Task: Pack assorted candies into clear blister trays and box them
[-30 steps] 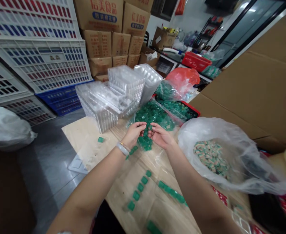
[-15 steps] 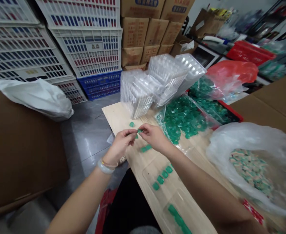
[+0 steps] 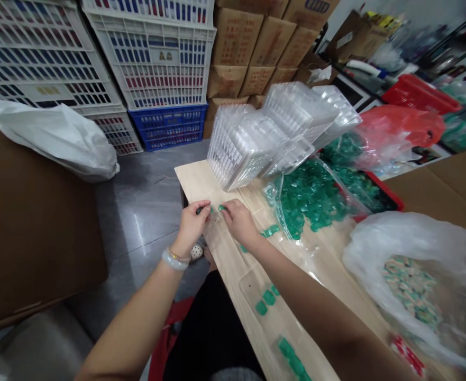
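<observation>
My left hand (image 3: 193, 225) is closed in a pinch at the table's far left edge, with a small green piece (image 3: 211, 210) showing at its fingertips. My right hand (image 3: 238, 223) pinches another glossy green piece (image 3: 221, 207) between thumb and finger, a short gap from the left. Under the hands lies a clear plastic tray (image 3: 216, 233), partly hidden. Nearer me, several green pieces (image 3: 261, 307) sit in a row in a second clear tray (image 3: 248, 283). A further row of green pieces (image 3: 292, 360) lies at the bottom.
Stacked clear trays (image 3: 236, 148) stand at the table's far end. A heap of green pieces (image 3: 308, 196) spreads from a bag to the right. Beyond my right arm, a white plastic bag (image 3: 359, 248) holds small green-and-beige pieces. A cardboard box (image 3: 38, 222) stands left; crates (image 3: 169, 127) line the back.
My hands were together at one green piece and have drawn apart, each pinched. A green pair now shows right of my right wrist. The view has shifted slightly.
</observation>
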`<state>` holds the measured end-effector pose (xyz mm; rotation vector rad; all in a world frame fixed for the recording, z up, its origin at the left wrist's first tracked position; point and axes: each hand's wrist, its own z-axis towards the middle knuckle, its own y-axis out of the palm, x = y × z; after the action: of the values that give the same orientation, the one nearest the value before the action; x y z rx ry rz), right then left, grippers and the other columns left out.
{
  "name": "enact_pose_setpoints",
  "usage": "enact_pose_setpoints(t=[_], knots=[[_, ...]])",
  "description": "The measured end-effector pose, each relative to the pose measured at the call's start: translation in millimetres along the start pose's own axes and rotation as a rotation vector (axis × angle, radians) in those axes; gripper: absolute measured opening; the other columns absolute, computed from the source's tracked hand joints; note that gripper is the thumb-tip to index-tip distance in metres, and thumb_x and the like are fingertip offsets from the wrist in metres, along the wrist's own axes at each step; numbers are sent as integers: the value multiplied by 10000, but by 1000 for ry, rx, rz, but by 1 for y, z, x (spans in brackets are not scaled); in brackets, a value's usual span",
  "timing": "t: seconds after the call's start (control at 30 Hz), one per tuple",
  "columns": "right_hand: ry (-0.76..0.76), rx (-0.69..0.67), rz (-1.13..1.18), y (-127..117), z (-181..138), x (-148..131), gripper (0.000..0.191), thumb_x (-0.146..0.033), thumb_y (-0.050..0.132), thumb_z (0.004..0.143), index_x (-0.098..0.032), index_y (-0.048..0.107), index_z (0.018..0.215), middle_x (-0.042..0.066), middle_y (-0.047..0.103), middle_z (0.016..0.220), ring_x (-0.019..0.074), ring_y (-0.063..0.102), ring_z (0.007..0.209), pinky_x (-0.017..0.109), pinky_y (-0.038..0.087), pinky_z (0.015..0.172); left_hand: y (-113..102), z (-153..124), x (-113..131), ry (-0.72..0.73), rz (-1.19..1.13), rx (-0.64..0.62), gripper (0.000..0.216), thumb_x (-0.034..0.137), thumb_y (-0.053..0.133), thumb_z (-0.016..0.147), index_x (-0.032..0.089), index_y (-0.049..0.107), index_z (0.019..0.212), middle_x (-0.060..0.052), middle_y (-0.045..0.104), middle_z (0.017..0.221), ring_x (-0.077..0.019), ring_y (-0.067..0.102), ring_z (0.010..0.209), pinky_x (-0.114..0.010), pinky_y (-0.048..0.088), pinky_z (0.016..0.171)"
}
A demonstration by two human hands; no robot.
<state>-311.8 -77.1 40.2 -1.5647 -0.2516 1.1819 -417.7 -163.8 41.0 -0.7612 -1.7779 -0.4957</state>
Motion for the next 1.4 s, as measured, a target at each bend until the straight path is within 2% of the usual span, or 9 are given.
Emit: enact_pose_setpoints(t=[0.27,0.47,0.57,0.63,0.8,0.93,1.03,1.23,1.4], knots=[[95,43,-27,-8,-21,4,182,-175,457,806,-148,624,873,91,573,850,188,528,830,318,420,778,1,0,-1,8,40,-10,274,274,603,652,134,626,887,12,566,575,-96,502,502,-201,377,490],[225,42,237,-7,-19,14,88,-189,531,751,-145,607,763,43,551,764,127,526,656,257,438,653,2,-2,2,12,59,-9,285,266,596,651,122,624,895,9,566,582,-92,500,504,-197,369,488],[281,24,276,-9,-15,12,94,-214,539,748,-140,597,735,31,547,734,113,515,616,239,427,613,2,-2,3,11,50,-22,288,271,594,650,117,623,891,4,573,603,-85,495,500,-193,367,480],[256,-10,175,-13,-13,7,100,-211,532,757,-138,599,742,36,552,745,118,521,647,242,417,639,2,-1,3,15,61,-30,288,275,587,656,116,622,892,12,561,579,-80,479,485,-190,362,472],[77,-107,-296,-23,-10,-9,182,-240,460,823,-148,617,823,85,571,848,186,515,828,305,363,733,2,-1,3,22,101,-43,263,257,569,669,111,624,880,27,521,514,-72,443,457,-185,343,455],[-13,-168,-468,-24,-8,-11,223,-202,409,846,-144,623,821,107,575,872,207,513,836,332,342,727,3,-1,3,26,117,-54,243,242,557,675,115,626,871,31,513,506,-72,429,449,-189,346,455],[25,-176,-367,-21,-9,-5,230,-199,406,847,-145,628,823,99,579,858,192,526,819,315,357,721,2,-1,3,29,116,-52,243,247,562,673,116,628,867,28,514,513,-78,437,460,-193,350,461],[188,-50,94,-11,-9,13,163,-167,470,802,-150,630,782,50,593,787,138,543,742,251,405,697,2,-3,4,43,122,-55,234,233,569,668,116,633,861,24,512,523,-81,448,472,-192,336,458],[120,-81,28,-15,-7,11,190,-166,449,820,-159,636,787,46,590,783,136,538,746,252,389,695,2,-2,2,45,116,-57,228,235,571,666,120,633,854,23,515,518,-87,455,465,-196,332,449]])
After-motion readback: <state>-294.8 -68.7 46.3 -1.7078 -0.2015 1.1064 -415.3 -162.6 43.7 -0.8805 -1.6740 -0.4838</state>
